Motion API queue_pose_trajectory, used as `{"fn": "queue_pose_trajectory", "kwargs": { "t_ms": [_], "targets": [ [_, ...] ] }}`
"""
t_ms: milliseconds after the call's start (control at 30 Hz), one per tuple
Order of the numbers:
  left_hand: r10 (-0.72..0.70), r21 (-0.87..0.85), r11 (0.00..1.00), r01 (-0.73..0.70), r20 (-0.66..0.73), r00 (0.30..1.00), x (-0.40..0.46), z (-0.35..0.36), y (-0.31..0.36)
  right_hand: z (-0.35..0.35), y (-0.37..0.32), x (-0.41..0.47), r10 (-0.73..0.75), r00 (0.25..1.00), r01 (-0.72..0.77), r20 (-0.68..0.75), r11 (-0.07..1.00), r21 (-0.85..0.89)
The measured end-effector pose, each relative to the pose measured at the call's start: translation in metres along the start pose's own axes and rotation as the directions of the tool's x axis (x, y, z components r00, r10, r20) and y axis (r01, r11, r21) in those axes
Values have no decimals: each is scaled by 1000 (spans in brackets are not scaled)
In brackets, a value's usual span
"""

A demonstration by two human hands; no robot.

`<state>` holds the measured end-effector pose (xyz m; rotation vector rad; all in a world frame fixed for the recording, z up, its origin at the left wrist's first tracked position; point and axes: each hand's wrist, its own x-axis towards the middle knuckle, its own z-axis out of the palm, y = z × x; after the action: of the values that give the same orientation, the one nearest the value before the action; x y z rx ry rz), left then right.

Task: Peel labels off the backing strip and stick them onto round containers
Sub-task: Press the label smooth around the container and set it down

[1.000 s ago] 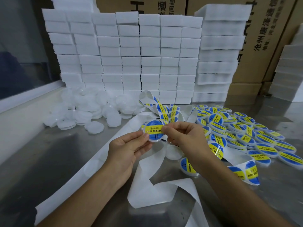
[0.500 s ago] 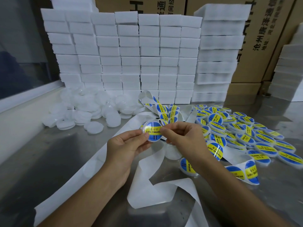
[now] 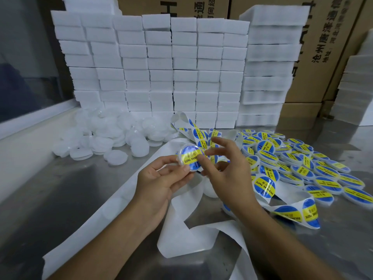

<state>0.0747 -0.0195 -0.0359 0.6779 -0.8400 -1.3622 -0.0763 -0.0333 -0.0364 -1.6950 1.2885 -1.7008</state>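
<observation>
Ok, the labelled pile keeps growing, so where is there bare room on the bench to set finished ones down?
Bare steel shows on the near left, bordered by the unlabelled white containers, the wall ledge and the backing strip. The far right corner before the foam stacks is also free. Crowded: right of the hands, where labelled containers and label strip lie.

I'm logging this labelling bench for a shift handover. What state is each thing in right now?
Held container: labelled, tilted, gripped by the left hand.
Right hand: fingers spread, thumb pressing the label.
Unlabelled containers: loose heap, far left.
Labelled containers: spread pile, right.
Backing strip: peeled bare, curling across the table.
Label strip: labels still on.
</observation>
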Motion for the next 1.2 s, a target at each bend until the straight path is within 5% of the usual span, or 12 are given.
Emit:
{"fn": "queue_pose_trajectory", "kwargs": {
  "t_ms": [200,400,633,833,1000,1200],
  "targets": [
    [-56,-80,995,62,74,996,0,0,-1,3,-2,-1,96,974,-130,204,978,164],
    [-63,0,998,64,153,986,-1,-2,-2,-4,-4,5,113,984,-150,141,946,287],
    [-15,42,999,10,130,991,1,-3,-6,1,-6,-2,121,985,-137,126,982,128],
    [-35,151,989,13,143,989,1,-4,-7,-3,-4,3,118,989,-134,92,973,186],
    [43,317,945,-79,122,992,1,-6,-9,-4,-8,-2,133,991,-133,15,991,7],
    [98,352,929,-119,78,992,2,-5,-2,-3,-6,1,124,983,-142,139,981,133]
  ]
}}
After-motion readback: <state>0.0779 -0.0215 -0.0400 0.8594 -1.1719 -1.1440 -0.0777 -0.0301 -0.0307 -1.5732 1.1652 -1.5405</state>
